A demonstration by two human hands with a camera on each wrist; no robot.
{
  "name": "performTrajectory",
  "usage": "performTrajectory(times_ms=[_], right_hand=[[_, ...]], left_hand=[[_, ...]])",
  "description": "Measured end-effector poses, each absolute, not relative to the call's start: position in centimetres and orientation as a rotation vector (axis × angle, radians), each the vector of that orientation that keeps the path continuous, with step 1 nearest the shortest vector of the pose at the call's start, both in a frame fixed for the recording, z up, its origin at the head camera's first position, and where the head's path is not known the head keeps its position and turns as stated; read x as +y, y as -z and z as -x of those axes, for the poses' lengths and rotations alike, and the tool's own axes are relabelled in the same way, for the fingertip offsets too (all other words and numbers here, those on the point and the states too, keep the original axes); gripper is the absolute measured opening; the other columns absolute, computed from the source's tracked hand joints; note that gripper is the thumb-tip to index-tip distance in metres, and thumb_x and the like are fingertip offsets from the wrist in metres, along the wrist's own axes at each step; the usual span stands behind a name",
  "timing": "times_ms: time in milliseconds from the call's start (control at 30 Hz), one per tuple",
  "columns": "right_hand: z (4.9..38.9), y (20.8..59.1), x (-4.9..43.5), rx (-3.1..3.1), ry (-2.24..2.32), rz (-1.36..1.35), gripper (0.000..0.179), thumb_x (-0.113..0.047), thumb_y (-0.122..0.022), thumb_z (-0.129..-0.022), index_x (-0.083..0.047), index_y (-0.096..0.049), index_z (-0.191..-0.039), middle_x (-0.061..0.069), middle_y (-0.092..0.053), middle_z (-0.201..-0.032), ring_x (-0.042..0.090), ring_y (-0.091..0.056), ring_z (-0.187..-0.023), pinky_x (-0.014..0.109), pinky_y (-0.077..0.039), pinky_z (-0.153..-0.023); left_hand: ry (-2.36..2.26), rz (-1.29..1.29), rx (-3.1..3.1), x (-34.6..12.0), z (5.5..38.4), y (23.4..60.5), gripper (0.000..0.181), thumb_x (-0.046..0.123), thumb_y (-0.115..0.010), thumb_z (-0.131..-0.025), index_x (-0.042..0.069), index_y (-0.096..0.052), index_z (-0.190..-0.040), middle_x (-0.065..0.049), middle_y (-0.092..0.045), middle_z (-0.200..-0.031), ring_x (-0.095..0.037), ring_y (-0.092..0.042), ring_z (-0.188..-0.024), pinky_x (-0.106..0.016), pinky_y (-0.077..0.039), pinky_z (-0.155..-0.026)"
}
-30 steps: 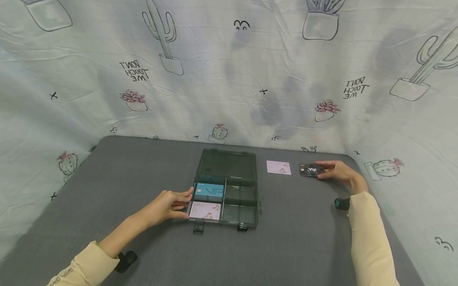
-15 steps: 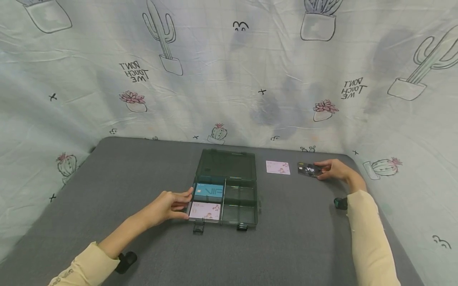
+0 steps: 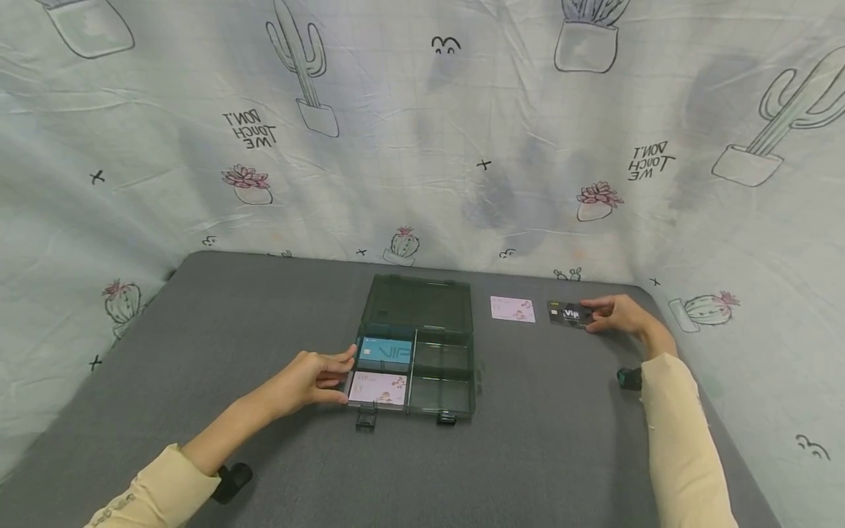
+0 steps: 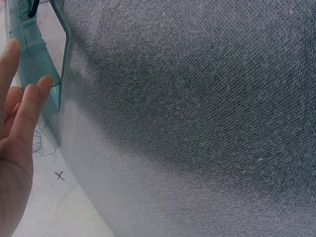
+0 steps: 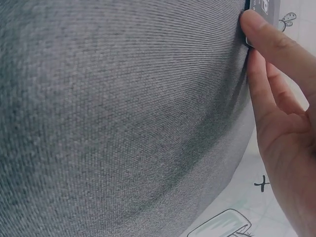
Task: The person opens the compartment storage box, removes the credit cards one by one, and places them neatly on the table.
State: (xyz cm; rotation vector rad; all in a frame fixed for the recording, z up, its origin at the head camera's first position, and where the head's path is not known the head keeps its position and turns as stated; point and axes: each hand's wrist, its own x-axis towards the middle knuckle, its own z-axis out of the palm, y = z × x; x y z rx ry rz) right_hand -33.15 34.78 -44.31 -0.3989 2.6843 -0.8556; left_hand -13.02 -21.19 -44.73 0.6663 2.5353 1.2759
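Observation:
In the head view a dark green see-through box [image 3: 442,396] lies with its lid [image 3: 419,302] folded back. A blue VIP card [image 3: 386,350] sits in its back left compartment, a pink VIP card [image 3: 378,388] in the front left one. My left hand [image 3: 305,380] touches the box's left side with thumb and fingertips, its fingers fairly straight in the left wrist view. To the right, my right hand [image 3: 619,315] pinches the right end of a black Vip card [image 3: 565,313]. The right wrist view shows the thumb [image 5: 264,29] over that card's edge.
A second pink card [image 3: 512,309] lies flat on the grey table [image 3: 521,455], between the box and the black card. Two latches [image 3: 447,418] stick out from the box's front. A printed cloth [image 3: 422,147] hangs behind and at both sides.
The black card's left end tilts up slightly and then sits lower, a little further left. The right hand keeps its grip, and the left hand stays on the box.

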Motion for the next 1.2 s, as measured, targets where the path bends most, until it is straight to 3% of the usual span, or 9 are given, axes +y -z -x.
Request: performTrajectory(times_ms=[67, 300, 633, 733, 833, 1000, 1200], right_hand=[[33.23, 44.21, 34.70, 2.691, 0.847, 0.397, 0.062, -0.013, -0.082, -0.077, 0.004, -0.056, -0.130, 0.021, -0.066, -0.110, 0.017, -0.059, -0.093, 0.046, -0.048, -0.090], [33.45, 44.27, 34.87, 2.672, 0.836, 0.400, 0.063, -0.012, -0.082, -0.077, 0.006, -0.054, -0.131, 0.029, -0.059, -0.120, 0.038, -0.057, -0.109, 0.061, -0.041, -0.098], [33.19, 44.27, 35.02, 2.657, 0.866, 0.319, 0.068, -0.014, -0.084, -0.074, 0.006, -0.053, -0.132, 0.027, -0.059, -0.120, 0.035, -0.056, -0.109, 0.061, -0.039, -0.099], [33.10, 44.04, 34.86, 2.646, 0.872, 0.325, 0.069, -0.012, -0.084, -0.074, 0.007, -0.053, -0.132, 0.029, -0.057, -0.121, 0.035, -0.057, -0.107, 0.057, -0.044, -0.096], [33.05, 43.89, 34.71, 2.643, 0.878, 0.330, 0.068, -0.012, -0.084, -0.074, 0.007, -0.053, -0.132, 0.027, -0.059, -0.117, 0.028, -0.059, -0.100, 0.045, -0.051, -0.088], [33.01, 43.82, 34.72, 2.642, 0.886, 0.310, 0.066, -0.012, -0.083, -0.075, 0.006, -0.054, -0.132, 0.013, -0.061, -0.102, 0.014, -0.052, -0.086, 0.025, -0.045, -0.077], [33.03, 43.84, 34.70, 2.649, 0.869, 0.336, 0.061, -0.010, -0.079, -0.079, 0.006, -0.054, -0.131, 0.009, -0.059, -0.094, 0.014, -0.049, -0.082, 0.024, -0.042, -0.074]], left_hand=[[-1.281, -0.659, 2.531, -21.19, 13.02, 44.72, 0.061, 0.002, -0.077, -0.076, -0.015, -0.050, -0.129, -0.030, -0.031, -0.144, -0.042, -0.047, -0.122, -0.029, -0.054, -0.088], [-1.277, -0.656, 2.523, -21.08, 12.97, 44.71, 0.061, 0.002, -0.076, -0.077, -0.015, -0.050, -0.129, -0.030, -0.030, -0.143, -0.043, -0.048, -0.121, -0.030, -0.054, -0.088], [-1.276, -0.649, 2.520, -20.98, 13.00, 44.75, 0.061, 0.001, -0.077, -0.076, -0.014, -0.050, -0.129, -0.030, -0.030, -0.144, -0.042, -0.048, -0.121, -0.030, -0.055, -0.088], [-1.274, -0.660, 2.534, -20.94, 12.91, 44.66, 0.062, 0.000, -0.077, -0.076, -0.015, -0.049, -0.129, -0.031, -0.031, -0.144, -0.042, -0.049, -0.120, -0.029, -0.055, -0.087], [-1.277, -0.662, 2.545, -20.94, 12.84, 44.56, 0.062, -0.001, -0.077, -0.075, -0.016, -0.049, -0.129, -0.031, -0.031, -0.143, -0.042, -0.050, -0.120, -0.028, -0.055, -0.087], [-1.260, -0.663, 2.555, -21.05, 12.84, 44.47, 0.062, -0.001, -0.077, -0.075, -0.016, -0.050, -0.128, -0.031, -0.032, -0.143, -0.041, -0.050, -0.119, -0.028, -0.055, -0.086], [-1.260, -0.654, 2.551, -21.17, 12.84, 44.39, 0.062, 0.002, -0.077, -0.076, -0.015, -0.049, -0.129, -0.031, -0.031, -0.143, -0.041, -0.050, -0.119, -0.028, -0.055, -0.086]])
